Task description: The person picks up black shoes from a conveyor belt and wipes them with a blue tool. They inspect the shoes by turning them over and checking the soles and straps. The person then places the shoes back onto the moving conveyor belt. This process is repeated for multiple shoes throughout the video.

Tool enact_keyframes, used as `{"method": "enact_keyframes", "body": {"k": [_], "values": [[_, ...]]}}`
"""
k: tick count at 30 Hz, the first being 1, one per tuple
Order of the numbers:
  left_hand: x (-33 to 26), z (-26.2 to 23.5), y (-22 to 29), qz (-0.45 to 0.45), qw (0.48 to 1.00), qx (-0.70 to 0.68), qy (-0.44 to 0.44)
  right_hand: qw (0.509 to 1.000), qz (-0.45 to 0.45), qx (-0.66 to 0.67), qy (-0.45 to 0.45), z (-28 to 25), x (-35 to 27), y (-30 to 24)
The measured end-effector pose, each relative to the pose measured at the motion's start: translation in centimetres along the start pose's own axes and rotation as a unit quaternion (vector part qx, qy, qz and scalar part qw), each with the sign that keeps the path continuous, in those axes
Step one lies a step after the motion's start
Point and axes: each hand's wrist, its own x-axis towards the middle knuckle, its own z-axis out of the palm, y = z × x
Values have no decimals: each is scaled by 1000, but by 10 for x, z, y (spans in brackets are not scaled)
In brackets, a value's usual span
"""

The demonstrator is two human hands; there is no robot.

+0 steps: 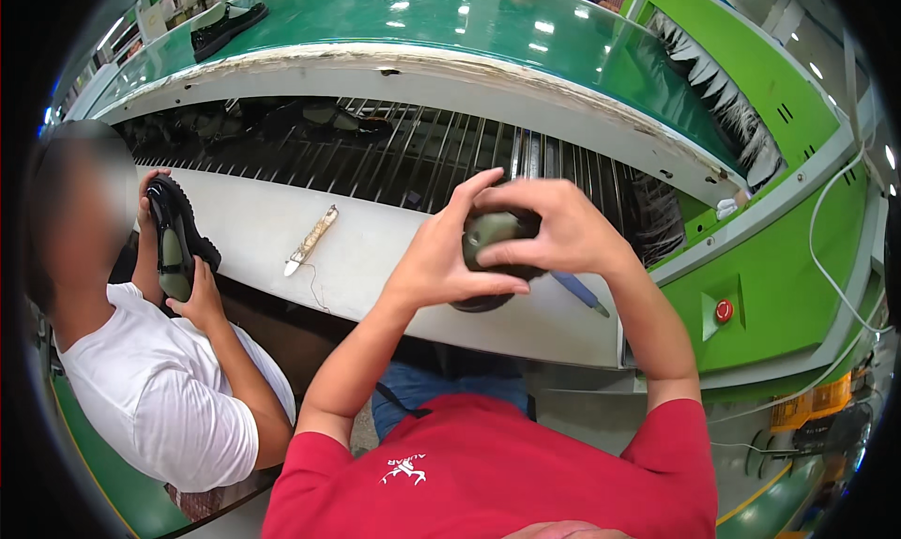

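Both my hands are wrapped round a dark green and black shoe [490,231] above the white worktop. My left hand [434,256] grips its left side, fingers over the far end and thumb along the near side. My right hand [568,227] curves over the right side, its thumb pressed on the green upper. Much of the shoe is hidden behind my fingers. Beside it, under my right forearm, lies a blue slender tool [584,293]. Farther left on the worktop [394,253] rests a wrapped, white-tipped tool [311,242] with a thread near it.
At left, a person in a white shirt [178,398] holds a black and green shoe [174,234]. Beyond the worktop runs a metal roller rack [375,164] with shoes, below a green conveyor belt [432,23] carrying another shoe [225,28]. A green machine with a red button [724,310] stands right.
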Motion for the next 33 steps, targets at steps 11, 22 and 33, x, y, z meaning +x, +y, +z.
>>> {"method": "enact_keyframes", "body": {"k": [11,22,33], "values": [[15,-41,-31,-120,989,-41,75,805,142,516,256,107,-20,42],[10,-37,-49,-99,985,-61,126,477,179,739,441,141,19,46],[9,-33,-23,-103,993,-5,63,743,140,547,359,127,9,18]]}}
